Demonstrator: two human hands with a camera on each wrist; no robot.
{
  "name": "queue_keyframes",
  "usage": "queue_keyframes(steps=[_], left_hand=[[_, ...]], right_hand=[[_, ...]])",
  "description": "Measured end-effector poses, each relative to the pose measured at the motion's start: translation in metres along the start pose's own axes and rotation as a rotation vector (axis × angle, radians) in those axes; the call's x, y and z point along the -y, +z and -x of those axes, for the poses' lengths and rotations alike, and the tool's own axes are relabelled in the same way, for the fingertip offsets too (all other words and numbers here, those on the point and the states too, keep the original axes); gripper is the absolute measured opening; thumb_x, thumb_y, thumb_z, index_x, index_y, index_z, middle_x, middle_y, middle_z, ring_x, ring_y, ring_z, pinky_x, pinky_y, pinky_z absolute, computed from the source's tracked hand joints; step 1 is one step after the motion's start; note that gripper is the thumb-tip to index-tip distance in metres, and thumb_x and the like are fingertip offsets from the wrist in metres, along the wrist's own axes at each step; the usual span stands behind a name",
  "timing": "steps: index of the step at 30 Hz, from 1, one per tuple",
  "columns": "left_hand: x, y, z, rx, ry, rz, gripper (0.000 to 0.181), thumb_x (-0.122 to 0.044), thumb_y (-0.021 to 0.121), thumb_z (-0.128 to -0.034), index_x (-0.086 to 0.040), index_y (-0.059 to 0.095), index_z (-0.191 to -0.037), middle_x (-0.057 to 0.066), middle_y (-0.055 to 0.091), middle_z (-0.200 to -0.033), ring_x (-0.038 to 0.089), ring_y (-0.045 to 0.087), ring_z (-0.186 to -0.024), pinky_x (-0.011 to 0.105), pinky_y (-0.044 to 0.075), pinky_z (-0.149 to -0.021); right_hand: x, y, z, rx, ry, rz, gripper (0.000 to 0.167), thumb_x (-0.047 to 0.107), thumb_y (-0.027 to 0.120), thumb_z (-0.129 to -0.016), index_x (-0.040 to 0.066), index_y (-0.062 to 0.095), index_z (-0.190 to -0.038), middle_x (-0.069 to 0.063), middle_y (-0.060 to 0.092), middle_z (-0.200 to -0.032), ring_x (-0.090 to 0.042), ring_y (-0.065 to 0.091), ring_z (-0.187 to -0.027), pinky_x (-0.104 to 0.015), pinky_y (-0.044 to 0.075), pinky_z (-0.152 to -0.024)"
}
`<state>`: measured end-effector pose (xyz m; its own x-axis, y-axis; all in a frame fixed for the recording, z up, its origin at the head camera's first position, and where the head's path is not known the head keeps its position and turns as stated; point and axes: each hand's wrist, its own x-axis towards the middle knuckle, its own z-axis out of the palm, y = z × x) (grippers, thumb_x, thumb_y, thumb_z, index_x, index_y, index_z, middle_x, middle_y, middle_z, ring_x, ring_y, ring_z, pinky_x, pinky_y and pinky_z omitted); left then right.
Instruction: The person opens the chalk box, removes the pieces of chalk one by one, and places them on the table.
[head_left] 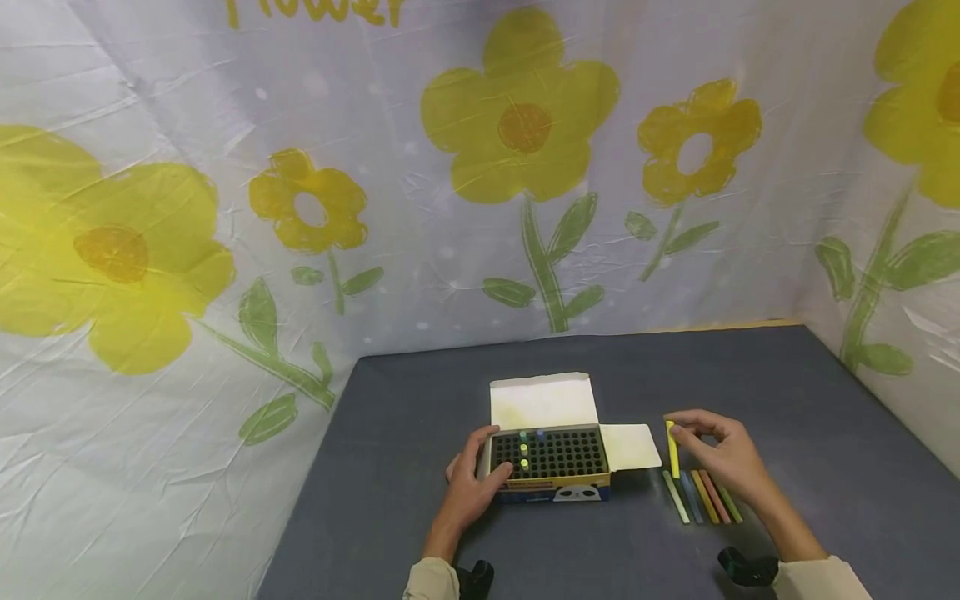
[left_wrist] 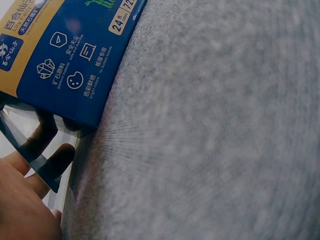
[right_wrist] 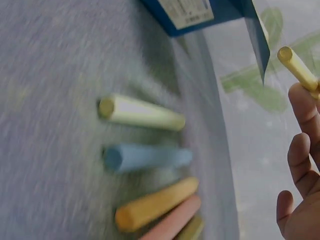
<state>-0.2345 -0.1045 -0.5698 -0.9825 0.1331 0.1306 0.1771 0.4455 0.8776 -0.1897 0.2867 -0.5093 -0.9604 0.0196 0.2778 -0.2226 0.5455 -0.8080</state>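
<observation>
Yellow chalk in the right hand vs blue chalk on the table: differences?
Colour: the yellow chalk is bright, the blue chalk muted.
Hold: the right hand pinches the yellow chalk; the blue chalk lies on the table.
Neighbours: the blue chalk lies amid other sticks; the yellow chalk is held alone.
Shared: both are slender sticks outside the box.

- We are looking at a small booth-like corner, though we cannot tell whether it belongs to a home, a studio or somewhere else.
- We see creased, whitish sheeting [head_left: 420, 283] along the far side and both flanks, like a backdrop.
- We find large yellow flowers [head_left: 525, 125] and yellow lettering [head_left: 336, 9] on it.
- We see a dark table [head_left: 375, 500] reaching the sheeting.
</observation>
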Motion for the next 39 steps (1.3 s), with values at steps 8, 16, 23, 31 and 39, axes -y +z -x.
queue_keyframes(steps=[8,16,23,31,39], left_hand=[[-0.001,-0.002,0.002,0.009,-0.008,-0.01,0.058,-0.042,0.071,-0.0915,-0.046,0.047,-0.144,0.003,0.054,-0.148,0.034,0.039,-0.135,0.064,0.032,-0.103],[-0.004,-0.003,0.003,0.004,-0.024,-0.006,0.058,-0.042,0.071,-0.0914,-0.048,0.047,-0.144,0.001,0.054,-0.147,0.035,0.036,-0.136,0.062,0.038,-0.099],[-0.005,-0.002,0.002,0.001,-0.017,0.003,0.057,-0.041,0.071,-0.0914,-0.047,0.048,-0.143,0.001,0.054,-0.146,0.034,0.037,-0.135,0.063,0.036,-0.101],[-0.002,-0.001,0.0,0.002,-0.005,0.003,0.057,-0.04,0.071,-0.0913,-0.045,0.048,-0.144,0.0,0.055,-0.145,0.033,0.039,-0.132,0.064,0.032,-0.103],[-0.001,0.0,0.0,0.0,0.005,0.004,0.058,-0.04,0.072,-0.0909,-0.044,0.049,-0.144,0.001,0.057,-0.143,0.031,0.041,-0.129,0.065,0.029,-0.103]], right_hand=[[-0.023,-0.013,0.009,-0.009,0.029,0.063,0.027,0.023,0.065,-0.101,0.007,0.072,-0.121,0.005,0.072,-0.086,-0.002,0.061,-0.085,-0.044,0.049,-0.081],[-0.044,-0.027,0.019,-0.003,0.047,0.108,0.027,0.023,0.066,-0.1,0.007,0.073,-0.121,0.01,0.073,-0.104,0.007,0.059,-0.087,-0.025,0.049,-0.071],[-0.055,-0.037,0.026,0.049,0.126,0.16,0.029,0.026,0.064,-0.102,0.006,0.073,-0.119,0.0,0.074,-0.092,0.001,0.061,-0.074,-0.027,0.048,-0.065],[-0.062,-0.041,0.028,0.07,0.157,0.259,0.02,0.024,0.068,-0.098,0.007,0.077,-0.106,0.001,0.075,-0.079,0.003,0.058,-0.066,-0.058,0.018,-0.082],[-0.063,-0.039,0.028,0.11,0.183,0.385,0.022,0.031,0.068,-0.098,0.012,0.077,-0.104,0.001,0.076,-0.084,-0.003,0.059,-0.067,-0.045,0.019,-0.073]])
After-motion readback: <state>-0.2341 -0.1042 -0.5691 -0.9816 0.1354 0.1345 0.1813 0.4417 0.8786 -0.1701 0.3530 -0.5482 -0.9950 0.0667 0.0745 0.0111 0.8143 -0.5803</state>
